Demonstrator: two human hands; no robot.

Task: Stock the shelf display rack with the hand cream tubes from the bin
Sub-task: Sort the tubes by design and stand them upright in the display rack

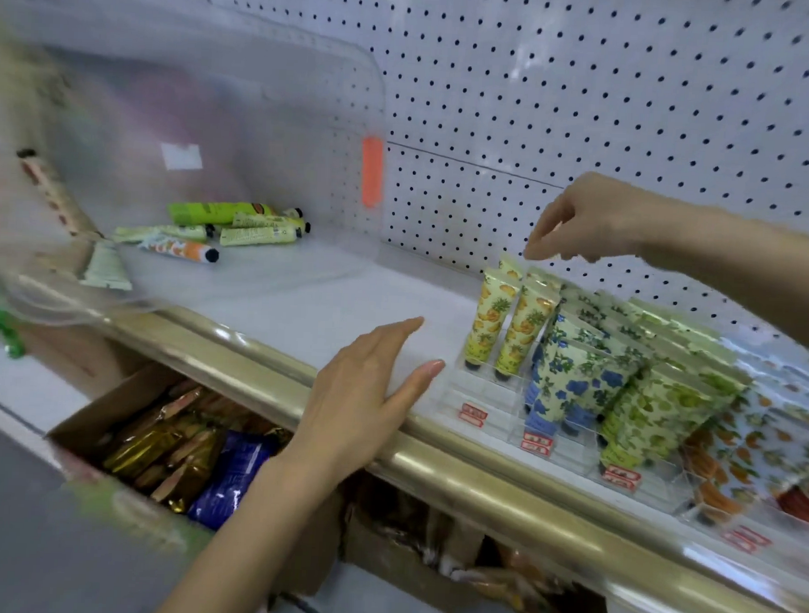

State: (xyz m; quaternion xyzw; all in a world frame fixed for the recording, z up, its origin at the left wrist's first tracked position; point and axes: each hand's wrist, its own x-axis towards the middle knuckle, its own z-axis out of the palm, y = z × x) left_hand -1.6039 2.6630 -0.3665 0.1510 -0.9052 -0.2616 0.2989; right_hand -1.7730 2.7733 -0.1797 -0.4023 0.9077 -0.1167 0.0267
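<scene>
Head view: my right hand (578, 221) hangs over the yellow pineapple tubes (508, 320) at the left end of the display rack (477, 393). Its fingers are bunched and the tips sit at a rear tube's crimp, but I can't tell if I'm pinching it. My left hand (371, 388) hovers open and flat. I judge I'm seating a tube. Next I reach left into the clear bin (286, 115), where several loose tubes (220, 228) lie. The red price tags (474, 413) and the tube print are unreadable.
</scene>
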